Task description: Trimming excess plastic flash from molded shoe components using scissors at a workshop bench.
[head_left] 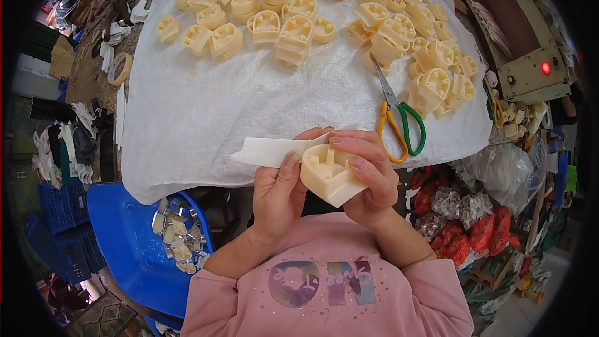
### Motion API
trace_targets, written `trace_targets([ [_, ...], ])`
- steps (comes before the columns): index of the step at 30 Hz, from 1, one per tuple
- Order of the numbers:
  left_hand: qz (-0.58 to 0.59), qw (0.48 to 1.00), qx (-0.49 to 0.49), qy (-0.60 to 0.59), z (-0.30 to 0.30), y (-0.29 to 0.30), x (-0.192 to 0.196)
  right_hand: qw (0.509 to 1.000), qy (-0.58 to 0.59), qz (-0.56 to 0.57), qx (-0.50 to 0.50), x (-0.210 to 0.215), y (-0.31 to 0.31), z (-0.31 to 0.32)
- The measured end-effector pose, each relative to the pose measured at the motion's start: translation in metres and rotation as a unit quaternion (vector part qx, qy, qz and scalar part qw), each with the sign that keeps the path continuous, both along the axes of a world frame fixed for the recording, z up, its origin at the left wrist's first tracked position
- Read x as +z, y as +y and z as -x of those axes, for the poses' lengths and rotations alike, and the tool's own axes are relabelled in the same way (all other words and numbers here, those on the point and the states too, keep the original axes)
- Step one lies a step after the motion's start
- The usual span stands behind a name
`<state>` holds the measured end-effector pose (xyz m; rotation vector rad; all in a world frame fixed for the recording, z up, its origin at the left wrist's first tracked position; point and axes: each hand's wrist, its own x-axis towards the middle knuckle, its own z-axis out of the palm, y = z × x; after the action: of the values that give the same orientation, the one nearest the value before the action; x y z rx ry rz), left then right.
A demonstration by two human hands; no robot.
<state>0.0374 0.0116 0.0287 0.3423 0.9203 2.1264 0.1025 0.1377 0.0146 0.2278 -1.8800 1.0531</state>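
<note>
In front of my chest, my right hand (pixel 372 178) grips a cream plastic shoe heel (pixel 331 181), its hollow, ribbed side facing up. My left hand (pixel 282 188) pinches a white strip (pixel 268 149) between thumb and fingers, close against the heel's far side. The strip sticks out to the left and runs behind the heel, where my right fingers also press on it. Beyond my right hand lies a pair of scissors (pixel 398 122) with one yellow and one green handle, its blades pointing away from me toward a pile of similar heels (pixel 430 90).
A white woven sheet (pixel 206 100) covers the table, with more cream heels (pixel 293 37) spread along its far side. A blue plastic bin (pixel 125 237) at left holds several shiny metallic pieces (pixel 181 237). Red and clear bags (pixel 480 237) sit low at right, below a box with a red light (pixel 545 67).
</note>
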Motion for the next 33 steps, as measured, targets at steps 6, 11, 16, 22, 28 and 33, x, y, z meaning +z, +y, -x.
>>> trace_targets([
  [6, -0.001, 0.999, -0.007, 0.037, 0.0, -0.001, -0.001, 1.0, 0.001, 0.005, 0.003, 0.001, 0.001, 0.002],
  [11, 0.011, 0.998, 0.012, 0.053, -0.004, 0.001, 0.002, 1.0, -0.007, -0.007, -0.008, 0.0, 0.004, 0.0],
  [16, 0.054, 0.998, 0.022, 0.038, -0.007, -0.004, -0.002, 0.998, -0.037, -0.035, -0.029, -0.005, 0.006, 0.001],
  [22, 0.084, 0.992, 0.026, 0.095, -0.004, 0.001, -0.006, 0.976, -0.075, -0.161, -0.125, -0.006, 0.008, -0.001],
  [28, 0.171, 0.967, 0.05, 0.185, 0.008, -0.007, -0.01, 0.974, -0.078, -0.156, -0.146, -0.01, 0.019, -0.003],
  [33, 0.241, 0.925, 0.121, 0.267, 0.016, -0.013, -0.006, 0.943, -0.164, -0.251, -0.144, 0.009, 0.017, -0.013],
])
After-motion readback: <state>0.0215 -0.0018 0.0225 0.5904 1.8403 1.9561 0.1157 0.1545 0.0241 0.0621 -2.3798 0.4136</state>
